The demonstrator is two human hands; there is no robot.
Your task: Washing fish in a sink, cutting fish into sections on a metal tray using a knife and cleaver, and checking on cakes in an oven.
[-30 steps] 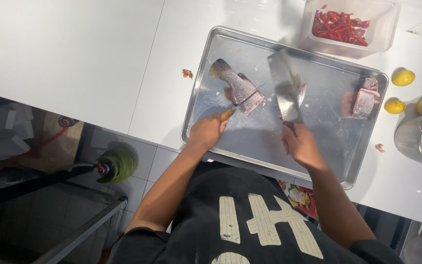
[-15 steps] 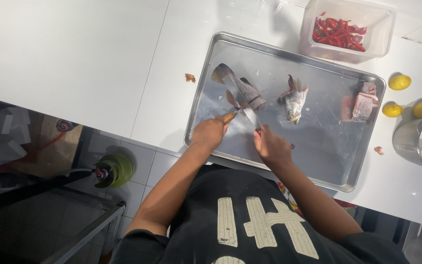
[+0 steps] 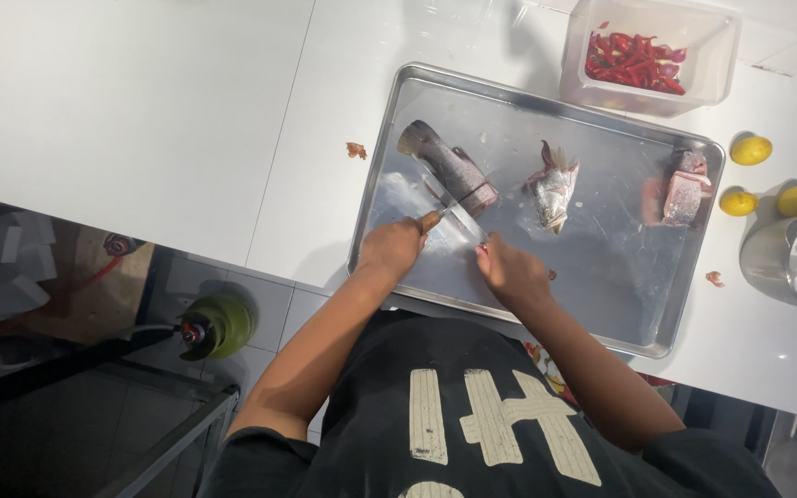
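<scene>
Head view: left hand (image 3: 391, 249) closed around a knife (image 3: 452, 214) handle, blade lying across the metal tray (image 3: 601, 304) just beside the tail-end fish piece (image 3: 449, 171). Right hand (image 3: 507, 272), fingers curled, rests at the blade tip, apparently steadying it; its grip cannot be told.

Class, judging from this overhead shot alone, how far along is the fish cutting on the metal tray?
Done: a head piece and a cut chunk lie apart on the tray. In hand: the left hand and right hand meet at a knife beside the tail section. Left: that tail section looks uncut.
</scene>
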